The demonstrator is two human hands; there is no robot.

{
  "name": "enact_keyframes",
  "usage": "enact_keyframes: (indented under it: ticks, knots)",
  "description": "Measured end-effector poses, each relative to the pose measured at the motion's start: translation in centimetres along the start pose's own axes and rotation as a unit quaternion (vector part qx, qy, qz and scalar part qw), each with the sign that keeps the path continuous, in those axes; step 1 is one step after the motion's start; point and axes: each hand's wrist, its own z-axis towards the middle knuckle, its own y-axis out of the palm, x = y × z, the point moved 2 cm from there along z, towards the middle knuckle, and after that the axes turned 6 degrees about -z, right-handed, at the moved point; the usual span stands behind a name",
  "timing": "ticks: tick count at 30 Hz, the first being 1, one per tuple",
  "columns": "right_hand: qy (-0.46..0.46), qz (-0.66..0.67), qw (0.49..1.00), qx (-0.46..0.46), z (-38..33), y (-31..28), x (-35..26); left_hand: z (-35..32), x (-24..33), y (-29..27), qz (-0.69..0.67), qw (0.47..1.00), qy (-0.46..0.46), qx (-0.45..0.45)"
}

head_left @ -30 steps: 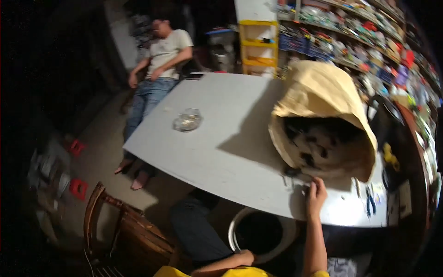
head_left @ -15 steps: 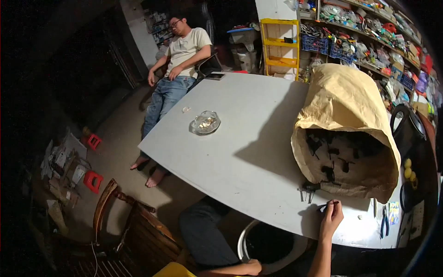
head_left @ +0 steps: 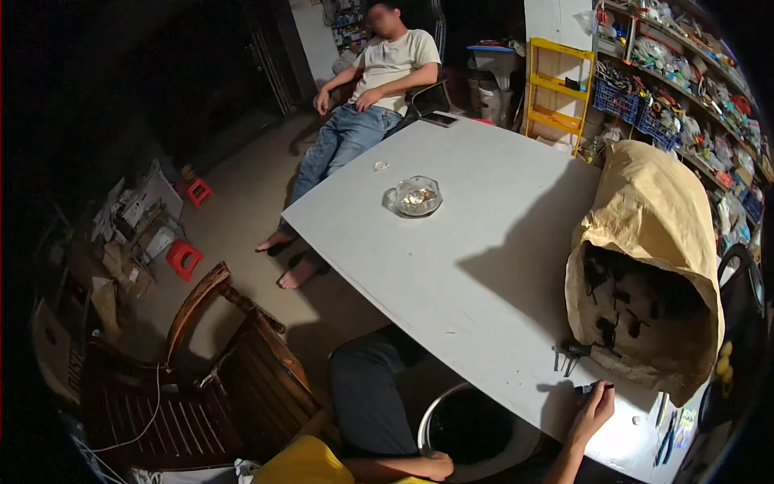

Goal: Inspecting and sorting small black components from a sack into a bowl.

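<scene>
My right hand (head_left: 595, 415) is at the table's near edge, thumb and fingers pinched on a small black part (head_left: 584, 390). Just beyond it, another black part with thin prongs (head_left: 574, 350) lies on the white table (head_left: 387, 266), by the mouth of a large brown paper sack (head_left: 653, 194). Inside the tipped sack are several similar black pieces (head_left: 606, 329). Low in the view, my left hand (head_left: 436, 466) is closed beside the rim of a round bucket (head_left: 425, 423) with dark contents; whether it holds anything is hidden.
Blue-handled pliers (head_left: 666, 440) lie right of my right hand. A glass ashtray (head_left: 419, 198) and a phone (head_left: 439, 119) are farther off on the table. A seated person (head_left: 387, 73) leans back beyond the far left side. A wooden chair (head_left: 242, 355) stands at left.
The view has swung left, so the table and sack appear farther right. My right hand still pinches the black part by the sack; my left hand stays by the bucket.
</scene>
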Motion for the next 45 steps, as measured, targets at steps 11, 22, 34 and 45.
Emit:
enact_keyframes:
  ticks: [11,22,34,45]
  knots:
    - [0.013,0.032,0.999,0.029,0.2,-0.4,-0.3,-5.8,9.2,-22.0,-0.327,0.913,0.135,0.205]
    - [-0.186,-0.108,0.972,-0.093,-9.3,1.9,-4.2,-9.0,14.3,-32.0,-0.383,0.776,0.063,0.497]
    - [0.095,0.143,0.902,-0.396,-10.4,2.2,-4.7,-9.6,12.6,-30.1,-0.385,0.783,0.109,0.476]
    - [-0.062,-0.067,0.979,-0.182,-11.7,2.4,-6.1,-7.2,12.9,-28.1,-0.51,0.749,0.101,0.41]
